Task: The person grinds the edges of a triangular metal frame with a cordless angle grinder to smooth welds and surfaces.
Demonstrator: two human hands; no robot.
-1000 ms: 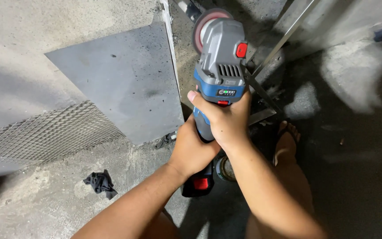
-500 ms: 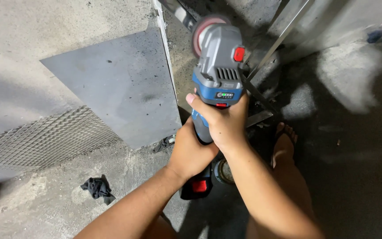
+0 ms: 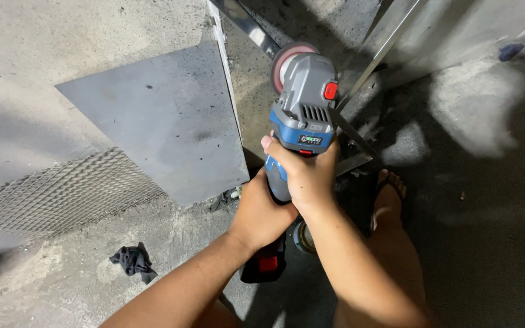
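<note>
Both hands, left hand [image 3: 261, 214] and right hand [image 3: 306, 174], grasp the blue-and-grey cordless angle grinder [image 3: 302, 115] beside the grey metal sheet's [image 3: 159, 121] right edge.

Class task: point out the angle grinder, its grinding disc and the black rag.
angle grinder [image 3: 306, 103], head view, grey motor housing.
grinding disc [image 3: 282, 58], head view, reddish rim.
black rag [image 3: 132, 261], head view, crumpled middle.
</note>
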